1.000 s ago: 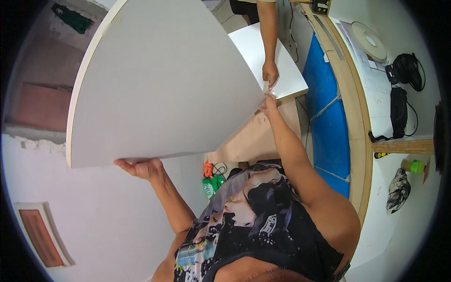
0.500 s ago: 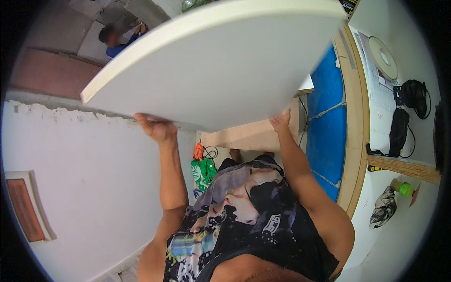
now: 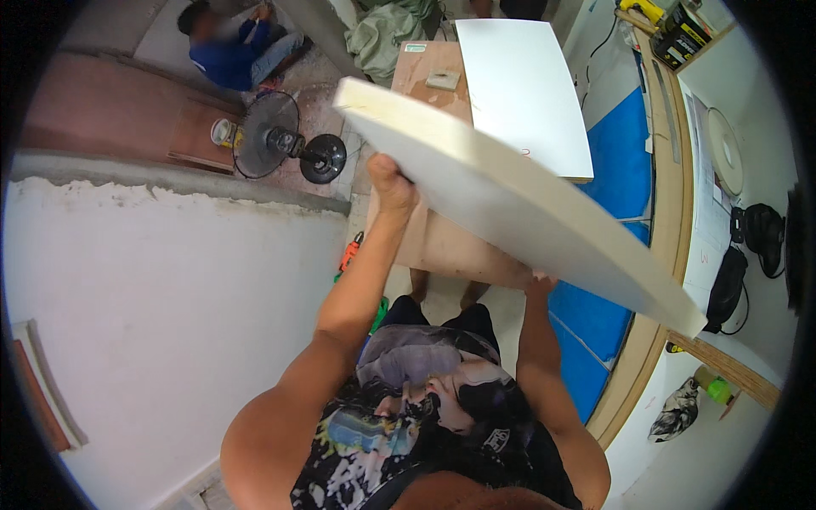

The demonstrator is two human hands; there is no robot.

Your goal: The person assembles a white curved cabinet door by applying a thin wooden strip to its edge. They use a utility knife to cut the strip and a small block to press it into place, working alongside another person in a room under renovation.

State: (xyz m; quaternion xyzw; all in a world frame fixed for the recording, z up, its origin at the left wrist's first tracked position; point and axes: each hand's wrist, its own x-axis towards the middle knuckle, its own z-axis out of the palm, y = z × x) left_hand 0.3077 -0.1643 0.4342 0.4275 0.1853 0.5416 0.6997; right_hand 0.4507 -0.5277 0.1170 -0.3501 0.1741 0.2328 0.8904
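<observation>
A thick white board (image 3: 501, 200) with a cream edge hangs tilted in front of me, sloping from upper left down to the right. My left hand (image 3: 393, 185) is closed round its left part. At its lower edge, my right hand (image 3: 541, 284) holds it near the tabletop; the board partly hides those fingers. Beneath the board is a pinkish-brown wooden table (image 3: 425, 234). A second white panel (image 3: 527, 89) lies flat on the table's far part, beside a small beige block (image 3: 442, 80).
A black pedestal fan (image 3: 272, 136) stands beyond the low wall at left, near a person (image 3: 225, 51) sitting on the floor. On the right runs a wooden ledge (image 3: 659, 280) over blue panels (image 3: 616, 178). An orange power tool (image 3: 352, 251) is on the floor.
The board has turned from broad face-on to a tilted, nearly edge-on position, its right end dropping. My left hand moved up and right, my right hand lower. The table and second panel now show.
</observation>
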